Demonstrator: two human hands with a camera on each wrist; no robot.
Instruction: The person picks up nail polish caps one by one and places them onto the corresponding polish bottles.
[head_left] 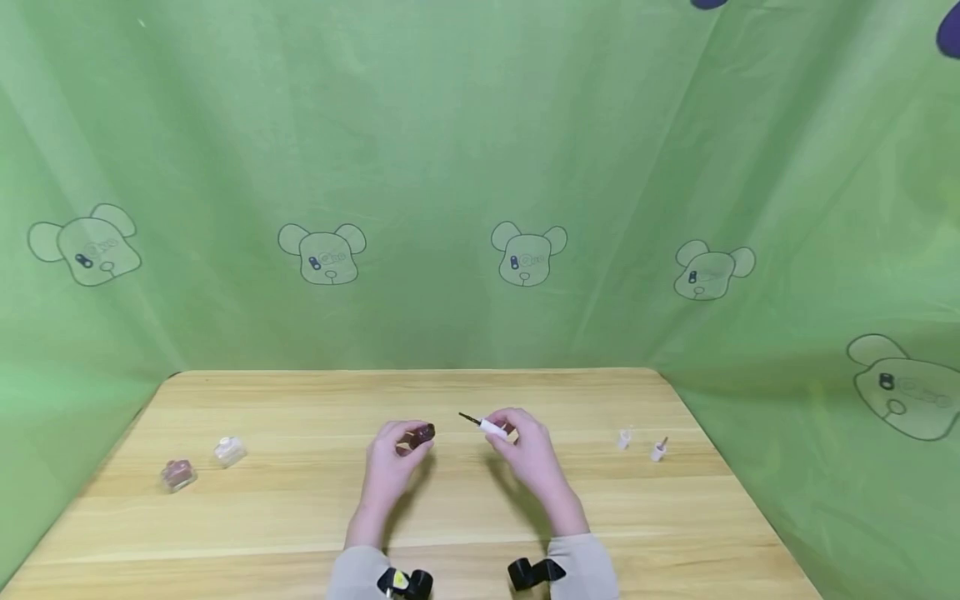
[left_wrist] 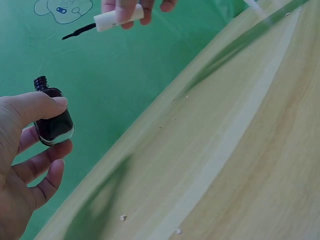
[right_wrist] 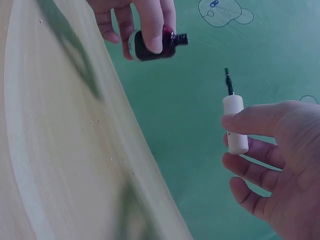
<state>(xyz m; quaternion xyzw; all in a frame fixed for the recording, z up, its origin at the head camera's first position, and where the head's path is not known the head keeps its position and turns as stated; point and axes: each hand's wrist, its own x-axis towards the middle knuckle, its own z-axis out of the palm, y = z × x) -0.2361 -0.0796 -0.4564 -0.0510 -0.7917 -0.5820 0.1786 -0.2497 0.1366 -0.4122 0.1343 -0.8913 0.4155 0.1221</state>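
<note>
My left hand (head_left: pixel 388 462) pinches a small dark nail polish bottle (left_wrist: pixel 54 117) between thumb and fingers, above the table. Its threaded neck is uncovered and tilts toward the right hand in the head view. In my right hand (head_left: pixel 528 450) is a white nail polish cap (right_wrist: pixel 235 125), pinched between thumb and fingers. A dark-coated brush (right_wrist: pixel 229 81) sticks out of the cap, pointing toward the bottle's side in the head view. Bottle and brush are apart, with a gap between them.
On the wooden table (head_left: pixel 465 533), a pinkish bottle (head_left: pixel 178 474) and a clear bottle (head_left: pixel 229 451) stand at the left. Two white brush caps (head_left: pixel 658 451) stand at the right, brushes upward. Small crumbs (left_wrist: pixel 123 218) dot the tabletop. A green curtain (head_left: pixel 427 150) hangs behind.
</note>
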